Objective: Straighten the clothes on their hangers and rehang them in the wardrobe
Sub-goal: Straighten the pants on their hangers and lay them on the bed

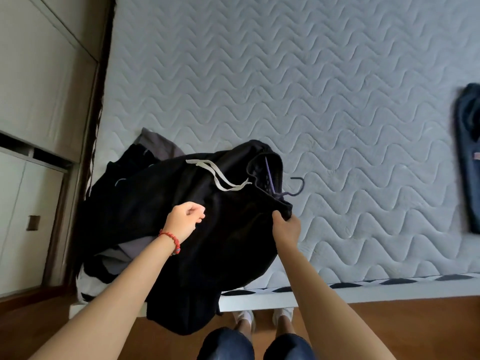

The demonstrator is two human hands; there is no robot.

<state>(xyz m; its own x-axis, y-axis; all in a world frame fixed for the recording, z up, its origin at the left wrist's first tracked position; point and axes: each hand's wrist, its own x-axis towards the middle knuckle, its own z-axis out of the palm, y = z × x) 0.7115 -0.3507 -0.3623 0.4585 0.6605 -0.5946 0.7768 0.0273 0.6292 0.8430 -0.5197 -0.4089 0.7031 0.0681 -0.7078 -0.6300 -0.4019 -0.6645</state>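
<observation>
At the far left stands the wardrobe (pixel 39 100), pale doors with a dark gap between upper and lower sections; nothing hanging in it can be seen from here; beside it, on the near left corner of the bed (pixel 337 100), lies a heap of dark and grey clothes (pixel 145 152); on top of the heap, spilling over the bed's near edge, is a black hoodie (pixel 220 242) with pale drawstrings (pixel 220 178); the left hand (pixel 184 220) hovers over its front, fingers curled, and I cannot tell whether it pinches any cloth; the right hand (pixel 287 228) grips the hoodie's edge near the neck; a purple hanger (pixel 283 189) sits inside the neck opening, hook poking out to the right; at the far right edge lie blue jeans (pixel 467 157). My reading: the work is early; this hoodie is on its hanger but rumpled, and straightening, rehanging and the remaining heap are all left.
</observation>
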